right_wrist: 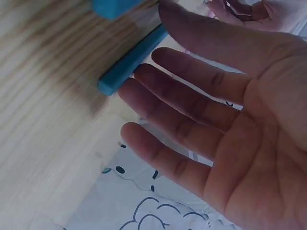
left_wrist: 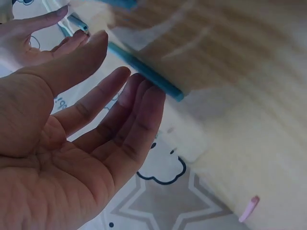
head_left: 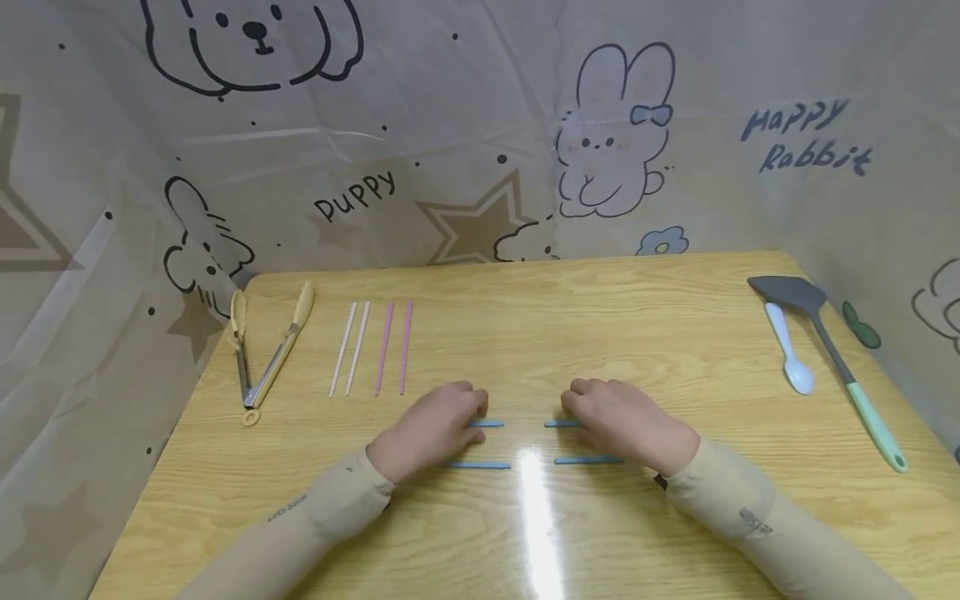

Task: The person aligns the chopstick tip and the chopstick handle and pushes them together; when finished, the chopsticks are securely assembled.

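Observation:
Slim blue sticks, like chopsticks, lie crosswise on the table, two by each hand. My left hand (head_left: pixel 433 429) has its fingertips at the far left blue stick (head_left: pixel 490 423), and its thumb stands apart from them. Closer to me is the near left blue stick (head_left: pixel 480 465), partly under that hand. On the other side, my right hand (head_left: pixel 633 423) reaches over the far right blue stick (head_left: pixel 561 424). In the right wrist view its loosely extended fingers touch or nearly touch that stick's squared end (right_wrist: pixel 108 85). The near right blue stick (head_left: pixel 588 460) lies below the palm.
Open tongs (head_left: pixel 258 387) lie at the left, beside two white sticks (head_left: pixel 343 348) and two pink sticks (head_left: pixel 384 348). A light blue spoon (head_left: pixel 787 350) and a spatula (head_left: pixel 832 337) with a green handle lie at the right. A printed cloth (head_left: pixel 465 125) hangs behind the table.

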`<move>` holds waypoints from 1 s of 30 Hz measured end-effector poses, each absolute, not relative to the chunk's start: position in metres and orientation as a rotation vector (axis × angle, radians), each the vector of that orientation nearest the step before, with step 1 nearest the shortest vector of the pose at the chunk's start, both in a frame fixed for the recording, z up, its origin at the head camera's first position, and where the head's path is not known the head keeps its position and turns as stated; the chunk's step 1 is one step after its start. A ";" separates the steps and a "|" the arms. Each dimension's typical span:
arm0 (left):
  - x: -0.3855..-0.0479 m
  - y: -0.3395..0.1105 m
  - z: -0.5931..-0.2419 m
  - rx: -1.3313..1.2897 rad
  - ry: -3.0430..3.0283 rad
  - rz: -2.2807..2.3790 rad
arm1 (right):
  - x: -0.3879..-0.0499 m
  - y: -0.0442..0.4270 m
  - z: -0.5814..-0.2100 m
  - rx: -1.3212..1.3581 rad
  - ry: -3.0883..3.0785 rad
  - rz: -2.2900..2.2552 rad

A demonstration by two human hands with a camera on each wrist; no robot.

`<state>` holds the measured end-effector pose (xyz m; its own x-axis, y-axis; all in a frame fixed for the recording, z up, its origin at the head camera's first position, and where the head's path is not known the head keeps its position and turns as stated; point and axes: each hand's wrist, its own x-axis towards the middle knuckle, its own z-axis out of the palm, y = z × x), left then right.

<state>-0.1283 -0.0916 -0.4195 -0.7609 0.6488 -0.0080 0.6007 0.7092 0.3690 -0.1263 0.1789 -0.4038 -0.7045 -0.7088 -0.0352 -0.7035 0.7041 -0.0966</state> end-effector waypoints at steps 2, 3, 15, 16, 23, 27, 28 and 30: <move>-0.127 -0.091 -0.421 1.041 2.780 0.536 | -0.126 0.179 -0.405 -1.172 2.844 -0.097; -0.126 -0.090 -0.422 1.048 2.781 0.546 | -0.126 0.180 -0.405 -1.176 2.848 -0.093; -0.119 -0.092 -0.429 1.146 2.894 0.439 | -0.124 0.182 -0.415 -1.235 2.927 -0.047; -0.119 -0.093 -0.429 1.166 2.912 0.411 | -0.124 0.182 -0.415 -1.239 2.930 -0.028; -0.121 -0.096 -0.428 1.282 3.024 0.315 | -0.124 0.181 -0.413 -1.186 2.905 -0.055; -0.125 -0.098 -0.422 1.302 3.056 0.272 | -0.124 0.183 -0.409 -1.180 2.898 -0.111; -0.126 -0.098 -0.419 1.298 3.058 0.262 | -0.125 0.183 -0.407 -1.178 2.900 -0.126; -0.128 -0.100 -0.415 1.280 3.054 0.256 | -0.126 0.184 -0.404 -1.193 2.909 -0.151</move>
